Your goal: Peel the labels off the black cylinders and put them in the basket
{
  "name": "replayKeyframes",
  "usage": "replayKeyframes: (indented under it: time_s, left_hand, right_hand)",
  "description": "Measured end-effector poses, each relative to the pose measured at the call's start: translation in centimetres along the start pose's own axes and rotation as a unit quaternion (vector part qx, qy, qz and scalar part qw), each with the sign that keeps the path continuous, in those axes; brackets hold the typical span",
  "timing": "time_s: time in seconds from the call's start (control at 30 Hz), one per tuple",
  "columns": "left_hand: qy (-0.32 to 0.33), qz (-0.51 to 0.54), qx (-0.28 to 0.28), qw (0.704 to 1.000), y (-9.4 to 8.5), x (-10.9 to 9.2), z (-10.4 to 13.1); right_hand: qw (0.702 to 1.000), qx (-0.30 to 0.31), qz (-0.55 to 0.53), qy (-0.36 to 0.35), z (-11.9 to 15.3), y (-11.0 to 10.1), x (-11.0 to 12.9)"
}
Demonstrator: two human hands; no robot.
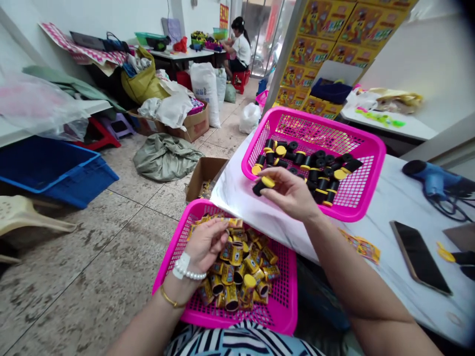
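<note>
My right hand (293,192) is closed on a small black canister with a yellow cap (267,182), held in front of a pink basket (365,195) on the table. Similar black canisters (313,175) lie heaped in that basket. Lower down, my left hand (208,241) pinches a flat yellow printed label sleeve (234,223) between thumb and fingers. It hovers over a second pink basket (284,316) at my lap, where canisters wrapped in yellow printed labels (232,296) are piled.
On the white marbled table (393,296) lie a phone (421,257), loose yellow labels (359,246) and a blue heat gun (434,178). A cardboard box (204,173) stands on the floor beyond the lap basket. A blue crate (85,180) sits left. Someone (237,47) sits at a far table.
</note>
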State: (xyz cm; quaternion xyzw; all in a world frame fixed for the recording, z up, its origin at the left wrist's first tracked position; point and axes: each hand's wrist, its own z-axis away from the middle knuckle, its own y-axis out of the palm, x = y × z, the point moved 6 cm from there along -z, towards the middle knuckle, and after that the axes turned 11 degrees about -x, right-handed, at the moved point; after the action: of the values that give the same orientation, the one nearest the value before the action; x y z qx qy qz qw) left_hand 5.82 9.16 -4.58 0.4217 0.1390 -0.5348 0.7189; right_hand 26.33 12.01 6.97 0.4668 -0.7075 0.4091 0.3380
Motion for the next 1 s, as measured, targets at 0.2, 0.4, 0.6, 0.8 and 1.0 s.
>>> replayKeyframes:
  time_s: [0.2,0.4,0.6,0.8,1.0]
  left_hand:
    - [-0.003,0.109,-0.015,0.994,0.5,-1.6,-0.8]
    - [-0.023,0.134,-0.036,0.990,0.7,-1.3,-1.1]
    - [-0.065,0.147,-0.039,0.986,2.0,-0.8,-0.8]
    - [-0.070,0.158,-0.018,0.985,2.3,-0.3,-1.2]
    - [-0.059,0.171,-0.022,0.983,2.3,-0.1,-1.8]
  right_hand:
    - [0.974,0.069,0.210,-0.041,2.9,2.8,-2.9]
    - [0.989,0.017,-0.118,0.091,3.2,2.8,-3.9]
    - [0.962,0.040,-0.231,0.140,3.3,3.6,-4.0]
    - [0.985,0.021,-0.128,0.109,3.6,3.4,-4.1]
    - [0.999,0.051,-0.013,0.014,4.2,3.8,-2.8]
